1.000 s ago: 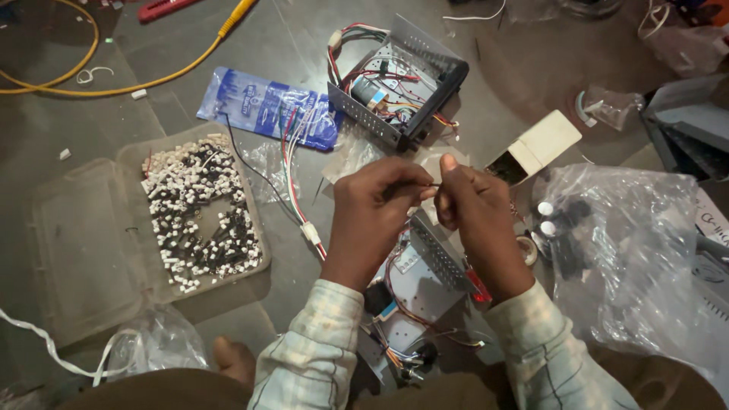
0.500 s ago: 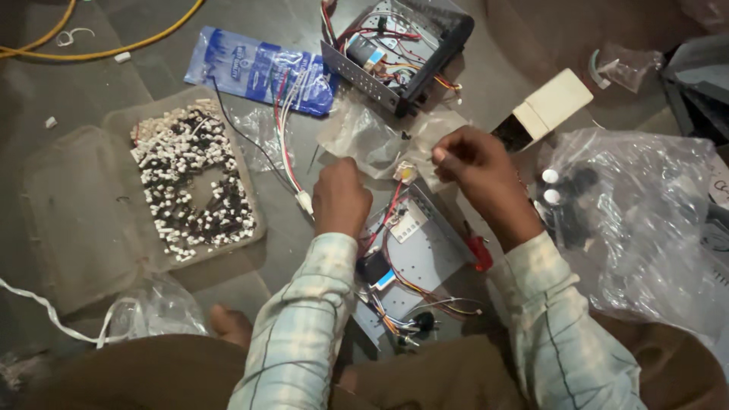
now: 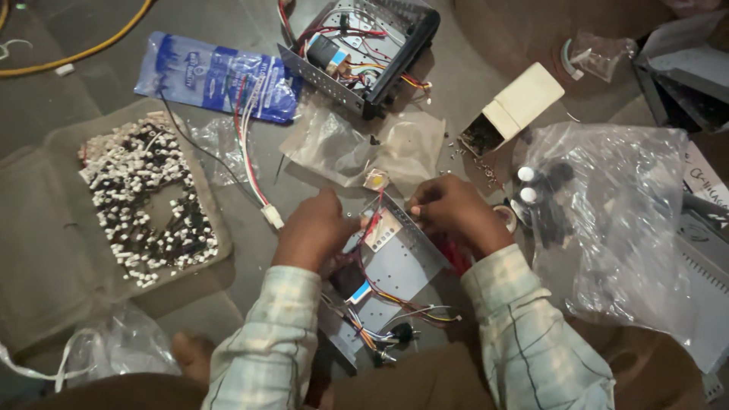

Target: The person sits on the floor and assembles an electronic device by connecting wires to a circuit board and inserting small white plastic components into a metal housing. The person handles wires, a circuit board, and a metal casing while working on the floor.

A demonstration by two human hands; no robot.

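View: looking down at two hands working on the floor.
Chassis (image 3: 395, 266): open metal plate with coloured wires, lying between the two forearms.
Left hand (image 3: 313, 231): rests on the chassis's left edge, fingers curled down onto it.
Right hand (image 3: 456, 212): at the chassis's top right corner, fingertips pinched together on something too small to make out.
Tray (image 3: 45, 250): clear plastic, at left, holding many small white parts (image 3: 144, 205).
Second chassis (image 3: 364, 49): wired metal box, top centre.
Blue packet (image 3: 216, 76): top left.
Clear bag (image 3: 615, 228): at right.
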